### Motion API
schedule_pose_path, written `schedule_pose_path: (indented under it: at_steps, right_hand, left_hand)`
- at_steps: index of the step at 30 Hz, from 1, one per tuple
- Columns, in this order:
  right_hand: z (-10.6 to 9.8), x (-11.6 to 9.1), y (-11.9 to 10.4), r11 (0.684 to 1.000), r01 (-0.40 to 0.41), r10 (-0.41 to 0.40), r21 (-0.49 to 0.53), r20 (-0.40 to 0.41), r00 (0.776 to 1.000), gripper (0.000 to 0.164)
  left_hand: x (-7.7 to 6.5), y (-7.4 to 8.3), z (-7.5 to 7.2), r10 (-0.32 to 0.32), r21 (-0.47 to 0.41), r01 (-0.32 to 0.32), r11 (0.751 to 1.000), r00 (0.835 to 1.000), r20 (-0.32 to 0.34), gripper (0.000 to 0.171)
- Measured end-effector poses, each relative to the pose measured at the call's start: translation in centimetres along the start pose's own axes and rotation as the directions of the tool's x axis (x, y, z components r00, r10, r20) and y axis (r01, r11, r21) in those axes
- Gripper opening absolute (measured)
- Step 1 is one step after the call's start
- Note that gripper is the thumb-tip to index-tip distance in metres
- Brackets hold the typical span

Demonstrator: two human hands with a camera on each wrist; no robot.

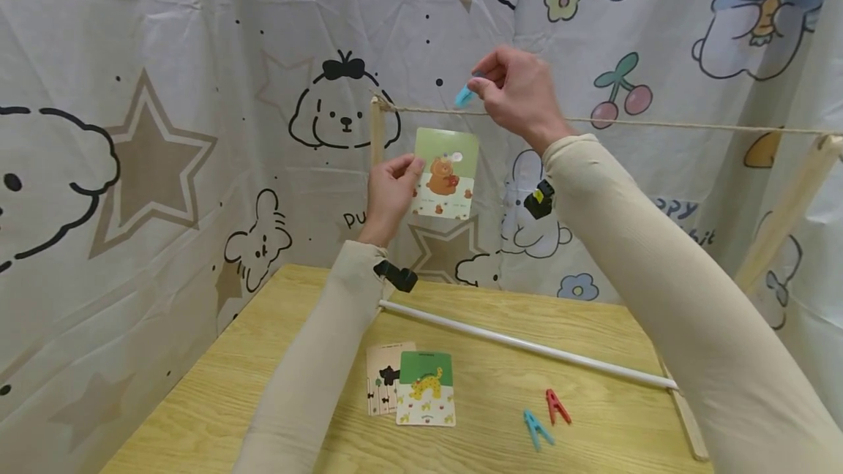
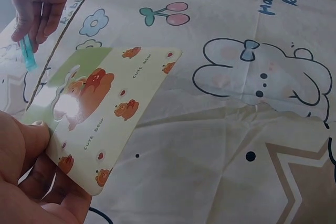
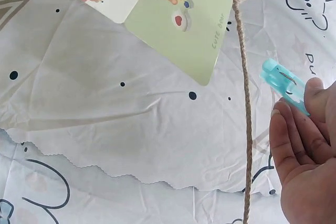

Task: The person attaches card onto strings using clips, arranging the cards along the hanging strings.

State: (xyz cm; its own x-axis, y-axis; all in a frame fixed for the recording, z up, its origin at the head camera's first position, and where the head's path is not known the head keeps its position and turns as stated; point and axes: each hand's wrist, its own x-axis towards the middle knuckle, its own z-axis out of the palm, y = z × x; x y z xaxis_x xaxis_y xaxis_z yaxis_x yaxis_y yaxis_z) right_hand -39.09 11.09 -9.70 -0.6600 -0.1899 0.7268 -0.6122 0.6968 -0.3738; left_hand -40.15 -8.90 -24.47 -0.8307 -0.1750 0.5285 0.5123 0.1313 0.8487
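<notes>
My left hand (image 1: 393,192) pinches a green and white bear card (image 1: 446,174) by its left edge, holding it upright just under a twine line (image 1: 658,125). Above that line my right hand (image 1: 520,93) pinches a light blue clothespin (image 1: 465,96) between thumb and fingers. In the right wrist view the clothespin (image 3: 283,80) is beside the twine (image 3: 247,103), apart from it. The left wrist view shows the card (image 2: 100,114) close to the twine, with the thumb on its near side.
Two more cards lie overlapped on the wooden table (image 1: 316,284), the leopard card (image 1: 426,393) over the cat card (image 1: 378,386). A red clothespin (image 1: 557,407) and a blue clothespin (image 1: 536,429) lie to their right. Wooden posts (image 1: 377,130) carry the twine; a white rod (image 1: 527,342) spans below.
</notes>
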Motion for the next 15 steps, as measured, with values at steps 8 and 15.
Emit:
schedule_pose_path:
  at_steps: [8,15]
  right_hand:
    - [0.7,0.7,-0.1,1.0,-0.016,0.016,-0.001,-0.005,1.0,0.018]
    - [1.1,1.2,-0.1,1.0,-0.031,0.031,0.0,-0.012,0.999,0.016]
  left_hand:
    - [0.8,-0.1,0.1,0.012,0.032,-0.011,0.999,1.0,-0.015,0.029]
    - [1.4,0.1,0.2,0.007,0.03,-0.007,1.0,1.0,-0.025,0.027]
